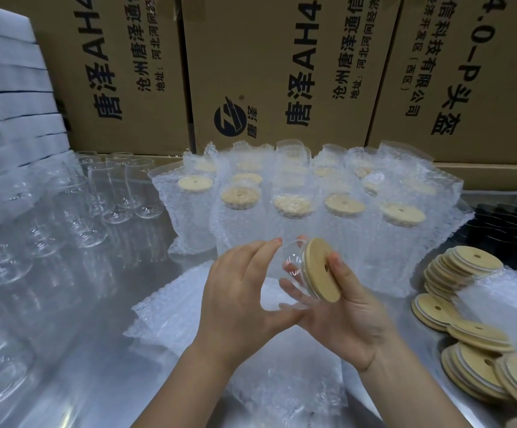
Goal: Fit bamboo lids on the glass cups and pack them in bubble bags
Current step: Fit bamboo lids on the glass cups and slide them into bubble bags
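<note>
The glass cup (292, 267) is held over the middle of the desk (102, 350), lying on its side. The bamboo lid (323, 270) sits on its mouth, facing 3 o'clock. The left hand (238, 295) holds the cup's body, fingers (260, 248) curled over the top and thumb below. The right hand (346, 316) holds the lid end: thumb pressing the lid, fingers curled under the cup. Flat bubble bags (269, 381) lie below at 6 o'clock. Packed cups (343, 211) stand at 12 o'clock, bare cups (112, 193) at 10 o'clock, loose lids (473, 341) at 4 o'clock. I think the lid may not be pushed in all the way, so it could pop off going into a bag. Glass is slippery; a loose hold could drop it on the hard desk.
</note>
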